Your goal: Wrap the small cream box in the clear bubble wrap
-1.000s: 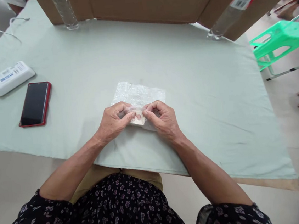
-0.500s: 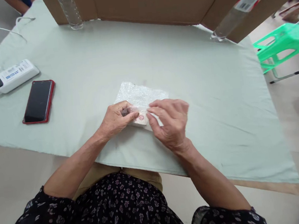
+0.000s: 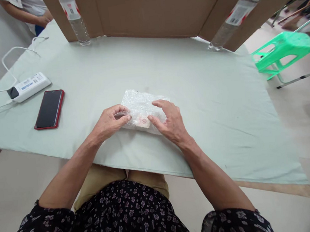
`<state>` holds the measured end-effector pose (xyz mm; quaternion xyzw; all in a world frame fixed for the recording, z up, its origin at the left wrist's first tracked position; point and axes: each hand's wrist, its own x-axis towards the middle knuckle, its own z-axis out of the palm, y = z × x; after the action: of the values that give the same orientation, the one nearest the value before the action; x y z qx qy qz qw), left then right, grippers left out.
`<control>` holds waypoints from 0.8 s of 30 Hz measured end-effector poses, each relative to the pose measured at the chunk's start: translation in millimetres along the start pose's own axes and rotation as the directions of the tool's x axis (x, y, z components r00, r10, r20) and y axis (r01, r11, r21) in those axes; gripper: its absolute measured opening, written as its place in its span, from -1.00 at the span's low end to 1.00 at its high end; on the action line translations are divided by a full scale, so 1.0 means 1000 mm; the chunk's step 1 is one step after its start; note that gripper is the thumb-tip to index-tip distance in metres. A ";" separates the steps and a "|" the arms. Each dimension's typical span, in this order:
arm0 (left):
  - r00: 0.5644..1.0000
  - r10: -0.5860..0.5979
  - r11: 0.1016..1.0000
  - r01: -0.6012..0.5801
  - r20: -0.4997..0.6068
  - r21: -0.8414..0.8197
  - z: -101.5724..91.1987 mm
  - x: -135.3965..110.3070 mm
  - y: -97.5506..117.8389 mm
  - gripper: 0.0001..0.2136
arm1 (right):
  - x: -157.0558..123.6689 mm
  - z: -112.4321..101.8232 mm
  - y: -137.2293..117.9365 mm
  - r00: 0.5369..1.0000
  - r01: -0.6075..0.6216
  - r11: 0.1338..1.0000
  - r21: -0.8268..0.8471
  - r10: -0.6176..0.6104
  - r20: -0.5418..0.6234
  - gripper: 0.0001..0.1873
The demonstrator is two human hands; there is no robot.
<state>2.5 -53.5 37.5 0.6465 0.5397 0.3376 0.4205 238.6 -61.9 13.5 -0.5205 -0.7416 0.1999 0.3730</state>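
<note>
A sheet of clear bubble wrap [image 3: 139, 100] lies on the table in front of me. A small pale block with a red round mark [image 3: 143, 121] shows through its near part; the wrap appears folded over it. At the left end, my left hand [image 3: 110, 122] is closed on the wrap's edge, with thumb and forefinger curled and a small gap behind their tips. My right hand [image 3: 171, 121] is over the right side of the wrap, its thumb and fingers apart. Its fingertips are close to the wrap; whether they touch it I cannot tell.
A phone in a red case [image 3: 49, 109] and a white power strip [image 3: 31, 86] with cables lie to the left. Water bottles [image 3: 81, 29] [image 3: 230, 21] stand against a cardboard panel [image 3: 146, 11] behind. A green stool [image 3: 286, 48] is off to the right. Another person's arm [image 3: 26, 15] shows at the far left.
My right hand has opened and let go of the wrap near the block. My left hand has slid left off the block to the wrap's left end. The wrap now covers the block.
</note>
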 end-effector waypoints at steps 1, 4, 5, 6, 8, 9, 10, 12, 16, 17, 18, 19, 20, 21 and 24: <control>1.000 0.017 1.000 -0.017 -0.003 0.016 -0.002 -0.002 0.002 -0.84 | 0.003 -0.004 0.002 0.998 -0.059 0.996 0.067 0.056 0.041 -0.62; 0.996 0.092 0.989 -0.091 -0.004 0.117 -0.009 -0.008 0.009 -0.84 | 0.008 -0.020 0.003 0.980 -0.153 0.950 0.274 0.110 0.166 -0.71; 0.993 0.118 0.981 -0.118 0.008 0.153 -0.011 -0.010 0.011 -0.83 | 0.009 -0.026 0.001 0.975 -0.153 0.927 0.342 0.086 0.203 -0.74; 0.988 0.150 0.970 -0.153 0.029 0.188 -0.013 -0.012 0.012 -0.81 | 0.009 -0.031 -0.002 0.969 -0.149 0.902 0.405 0.052 0.243 -0.76; 0.967 0.237 0.930 -0.252 0.090 0.266 -0.016 -0.017 0.013 -0.82 | 0.008 -0.039 -0.007 0.952 -0.158 0.853 0.497 -0.003 0.307 -0.75; 0.950 0.286 0.900 -0.311 0.126 0.304 -0.016 -0.019 0.013 -0.86 | 0.008 -0.040 -0.008 0.948 -0.171 0.838 0.519 -0.004 0.319 -0.73; 0.929 0.334 0.866 -0.369 0.159 0.338 -0.017 -0.021 0.012 -0.90 | 0.008 -0.040 -0.008 0.951 -0.181 0.833 0.523 0.012 0.310 -0.73; 0.891 0.403 0.800 -0.453 0.208 0.393 -0.018 -0.028 0.010 -0.93 | 0.009 -0.035 -0.004 0.966 -0.174 0.857 0.485 0.053 0.253 -0.76; 0.863 0.425 0.716 -0.505 0.274 0.482 -0.015 -0.047 0.001 -0.89 | 0.011 -0.016 0.006 0.964 -0.079 0.948 0.307 -0.005 0.266 -0.65; 0.863 0.416 0.698 -0.505 0.286 0.509 -0.012 -0.052 -0.001 -0.86 | 0.011 -0.011 0.007 0.957 -0.042 0.965 0.258 -0.035 0.288 -0.56; 0.864 0.410 0.681 -0.504 0.293 0.531 -0.010 -0.057 -0.003 -0.83 | 0.010 -0.007 0.007 0.951 -0.004 0.978 0.210 -0.062 0.304 -0.50; 0.864 0.409 0.668 -0.503 0.294 0.549 -0.007 -0.062 -0.006 -0.82 | 0.010 -0.003 0.006 0.946 0.035 0.986 0.164 -0.085 0.313 -0.47; 0.865 0.411 0.661 -0.500 0.287 0.560 -0.003 -0.065 -0.008 -0.85 | 0.009 0.000 0.004 0.942 0.071 0.990 0.123 -0.107 0.318 -0.48; 0.866 0.416 0.661 -0.497 0.276 0.563 0.000 -0.068 -0.010 -0.89 | 0.008 0.002 0.002 0.939 0.100 0.991 0.093 -0.125 0.320 -0.51; 0.875 0.428 0.689 -0.477 0.224 0.546 0.006 -0.070 -0.015 -0.93 | 0.005 0.004 -0.001 0.925 0.146 0.987 0.068 -0.161 0.345 -0.57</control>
<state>-12.1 -122.3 22.7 0.8694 0.4234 0.2220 0.1251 233.9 -57.2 14.0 -0.4093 -0.8301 0.2747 0.2606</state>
